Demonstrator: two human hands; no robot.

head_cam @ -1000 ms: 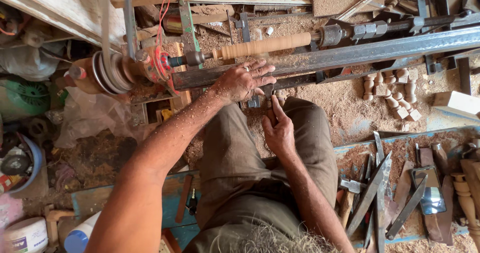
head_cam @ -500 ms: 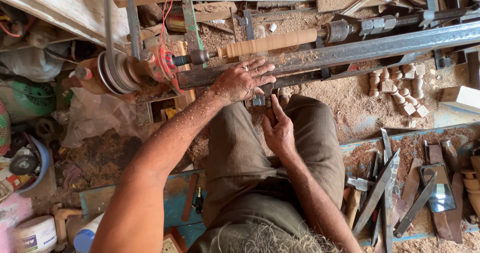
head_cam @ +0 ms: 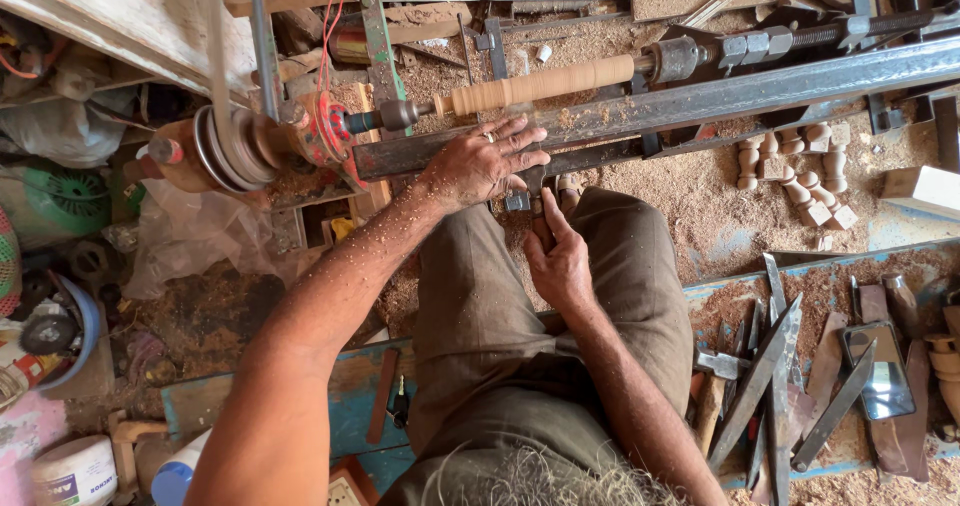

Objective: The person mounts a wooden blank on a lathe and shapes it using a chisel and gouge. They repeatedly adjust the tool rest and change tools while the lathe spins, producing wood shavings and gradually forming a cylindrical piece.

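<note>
Fingers of left hand (head_cam: pixel 482 166) spread flat on long grey steel tool rest (head_cam: pixel 700 101), right hand (head_cam: pixel 556 258) clamped on wooden-handled chisel (head_cam: pixel 541 211): mid turning cut on pale round wooden spindle (head_cam: pixel 540 84); next, steady edge feed.

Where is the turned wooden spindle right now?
In the head view, the wooden spindle sits upper centre, mounted horizontally on the lathe, just above the left hand resting on the metal rail.

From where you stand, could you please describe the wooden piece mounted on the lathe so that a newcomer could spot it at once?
Find the long dark metal lathe bed running across the top. Just above its left stretch, beyond the left hand, a pale wooden spindle lies level between two metal ends. Unlike the short turned wooden pieces loose in the sawdust to the right, it is long, mounted and faintly ringed.
</note>
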